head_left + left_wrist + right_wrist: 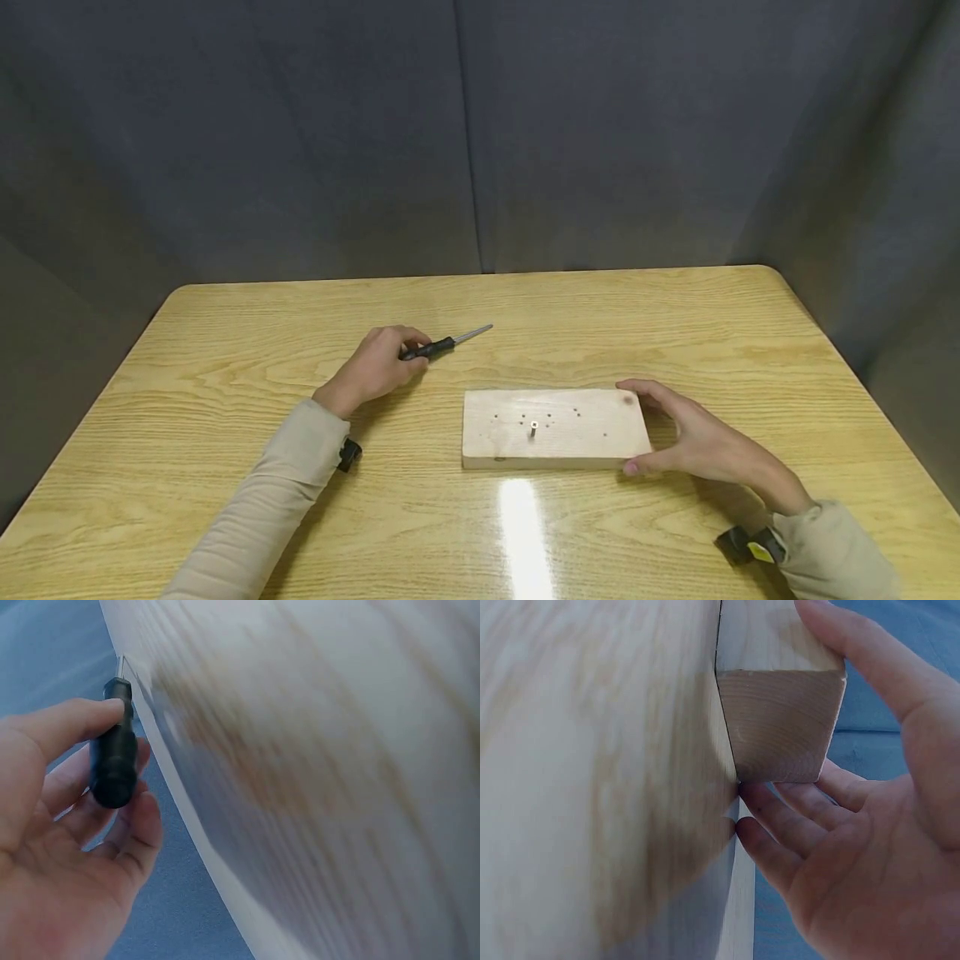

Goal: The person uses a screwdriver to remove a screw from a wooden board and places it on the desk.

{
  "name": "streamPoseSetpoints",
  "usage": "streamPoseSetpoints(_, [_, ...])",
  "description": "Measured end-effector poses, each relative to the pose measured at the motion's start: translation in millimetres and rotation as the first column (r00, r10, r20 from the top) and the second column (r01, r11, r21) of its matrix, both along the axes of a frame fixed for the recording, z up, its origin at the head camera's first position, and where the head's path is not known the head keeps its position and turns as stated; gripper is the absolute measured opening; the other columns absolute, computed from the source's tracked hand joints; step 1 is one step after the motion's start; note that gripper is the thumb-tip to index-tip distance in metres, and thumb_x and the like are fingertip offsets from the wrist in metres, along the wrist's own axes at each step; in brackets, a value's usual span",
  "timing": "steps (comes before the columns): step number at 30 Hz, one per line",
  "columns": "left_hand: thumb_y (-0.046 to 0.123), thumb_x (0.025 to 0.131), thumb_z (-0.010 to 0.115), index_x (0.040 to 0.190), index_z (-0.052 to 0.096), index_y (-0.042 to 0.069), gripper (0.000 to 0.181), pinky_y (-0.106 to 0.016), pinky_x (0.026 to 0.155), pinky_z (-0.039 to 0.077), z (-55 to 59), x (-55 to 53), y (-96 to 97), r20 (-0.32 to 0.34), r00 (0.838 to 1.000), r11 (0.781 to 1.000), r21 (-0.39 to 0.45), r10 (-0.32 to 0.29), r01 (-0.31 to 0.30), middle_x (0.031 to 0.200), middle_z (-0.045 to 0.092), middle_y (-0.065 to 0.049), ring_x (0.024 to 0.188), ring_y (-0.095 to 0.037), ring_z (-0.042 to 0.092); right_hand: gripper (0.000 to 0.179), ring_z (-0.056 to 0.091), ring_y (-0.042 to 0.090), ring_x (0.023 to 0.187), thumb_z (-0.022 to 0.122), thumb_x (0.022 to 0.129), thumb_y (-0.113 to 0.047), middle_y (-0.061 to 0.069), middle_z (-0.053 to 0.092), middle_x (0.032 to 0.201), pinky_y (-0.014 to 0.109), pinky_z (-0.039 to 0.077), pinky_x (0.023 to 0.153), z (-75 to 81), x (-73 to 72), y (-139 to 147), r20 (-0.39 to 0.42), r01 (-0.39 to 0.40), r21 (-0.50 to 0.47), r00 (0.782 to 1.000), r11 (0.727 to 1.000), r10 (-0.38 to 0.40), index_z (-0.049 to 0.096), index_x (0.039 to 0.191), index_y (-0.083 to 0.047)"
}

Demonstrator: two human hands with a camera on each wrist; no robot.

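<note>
Toward the back left of the table, my left hand (380, 363) holds a screwdriver by its black handle (438, 347). The thin metal shaft points right and away, and in the left wrist view the handle (112, 765) lies between thumb and fingers. A pale wooden block (577, 442) lies flat in front of me. One screw (533, 428) stands upright in its top, partly sunk, among several small holes. My right hand (701, 437) grips the block's right end, thumb on the near side and fingers on the far side; the end grain (780, 724) shows in the right wrist view.
The wood-grain table (262, 333) has rounded back corners. Dark grey curtains (600, 150) hang behind it and along both sides. A bright strip of glare falls on the tabletop just in front of the block.
</note>
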State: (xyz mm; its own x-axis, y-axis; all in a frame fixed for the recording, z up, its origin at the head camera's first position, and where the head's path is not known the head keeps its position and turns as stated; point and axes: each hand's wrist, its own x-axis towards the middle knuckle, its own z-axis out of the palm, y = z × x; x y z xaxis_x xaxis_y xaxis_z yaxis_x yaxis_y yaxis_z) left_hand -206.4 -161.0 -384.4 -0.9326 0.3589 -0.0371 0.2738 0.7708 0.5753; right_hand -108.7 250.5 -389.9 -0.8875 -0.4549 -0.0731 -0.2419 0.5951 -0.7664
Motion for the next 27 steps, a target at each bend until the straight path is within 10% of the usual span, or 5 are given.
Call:
streamPoseSetpoints(8, [0.013, 0.095, 0.066, 0.123, 0.068, 0.003, 0.029, -0.042, 0.09, 0.058, 1.9, 0.4, 1.5, -0.059, 0.998, 0.997, 0.074, 0.023, -0.019, 0.127, 0.065, -0.017, 0.112, -0.03, 0.065, 0.094, 0.046, 0.038, 0.133, 0.089, 0.074, -0.033, 0.017, 0.052, 0.142, 0.061, 0.038, 0.107, -0.3, 0.4, 0.2, 0.001, 0.001, -0.007, 1.0, 1.0, -0.001, 0.037, 0.148, -0.009])
streamPoseSetpoints(27, [0.012, 0.092, 0.067, 0.114, 0.073, 0.006, 0.023, -0.021, 0.052, 0.042, 11.3, 4.0, 9.5, -0.155, 0.984, 0.977, 0.209, 0.085, -0.051, 0.113, 0.072, -0.015, 0.072, -0.018, 0.059, 0.093, 0.044, 0.04, 0.135, 0.088, 0.075, -0.031, 0.018, 0.05, 0.144, 0.064, 0.037, 0.107, 0.7, 1.9, 1.3, 0.02, 0.001, -0.021, 1.0, 1.0, 0.0, 0.037, 0.149, -0.009])
